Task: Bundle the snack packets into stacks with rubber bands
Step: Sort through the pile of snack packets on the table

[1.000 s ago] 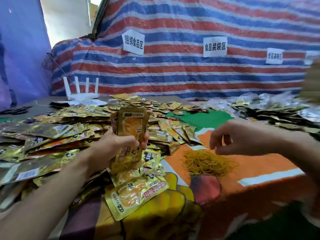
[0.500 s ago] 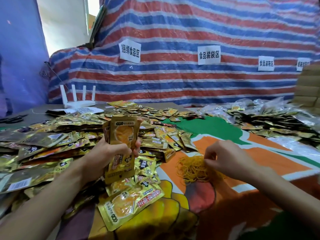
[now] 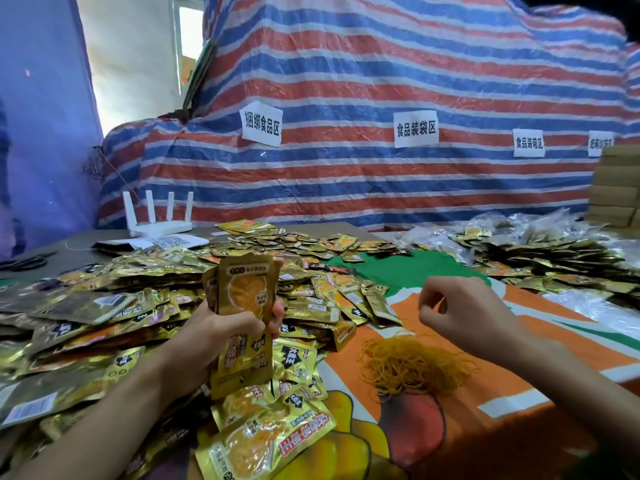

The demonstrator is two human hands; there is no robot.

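My left hand (image 3: 214, 341) grips an upright stack of gold snack packets (image 3: 247, 296) around its middle, just above the table. To its right, a loose pile of yellow rubber bands (image 3: 412, 365) lies on the orange cloth. My right hand (image 3: 464, 306) hovers a little above and behind that pile, its fingers curled with the tips pinched together on what looks like a thin rubber band, barely visible. A wide heap of loose gold packets (image 3: 104, 306) covers the table's left side, and a larger packet (image 3: 270, 441) lies at the front.
More packets and clear bags (image 3: 536, 258) are heaped at the back right, beside stacked cardboard boxes (image 3: 616, 188). A white router (image 3: 159, 223) stands at the back left. A striped tarp with paper labels (image 3: 261, 128) closes off the rear.
My right hand dipped into the rubber band pile and has now lifted off it with pinched fingers. The left hand still holds the stack upright, almost unmoved.
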